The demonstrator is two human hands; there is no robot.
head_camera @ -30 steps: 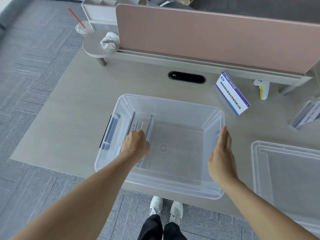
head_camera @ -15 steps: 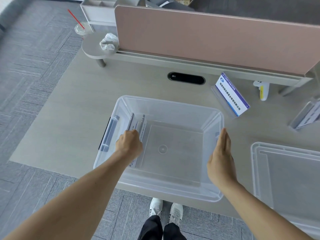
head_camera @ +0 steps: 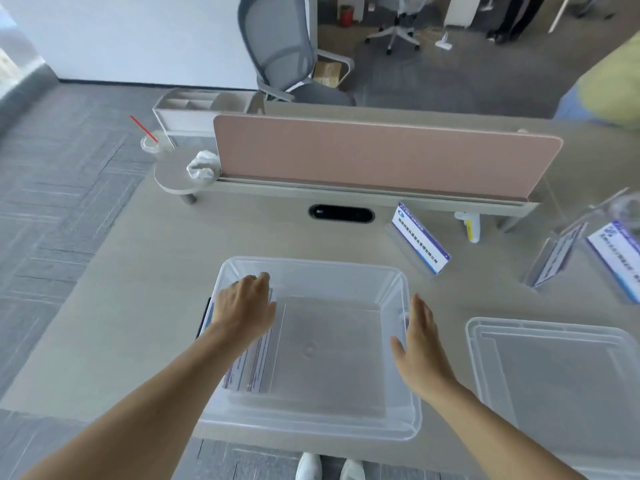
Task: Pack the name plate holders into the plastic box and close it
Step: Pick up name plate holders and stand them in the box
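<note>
Down inside the clear plastic box (head_camera: 311, 424) on the desk (head_camera: 138, 306), the left hand (head_camera: 244, 308) rests palm down with fingers spread on the name plate holders (head_camera: 251, 368) stacked against the box's left wall, gripping nothing. Opposite it, the right hand (head_camera: 420, 344) is flat and open, fingers straight, at the box's right wall. Beyond that hand, one more name plate holder (head_camera: 420, 245) stands on the desk, others farther right (head_camera: 554, 261). Right of the right hand lies the lid (head_camera: 561, 382)

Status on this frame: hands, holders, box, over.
Left hand in plastic box, resting on packed holders. Right hand open at right wall. Holders remain on desk; lid off.
</note>
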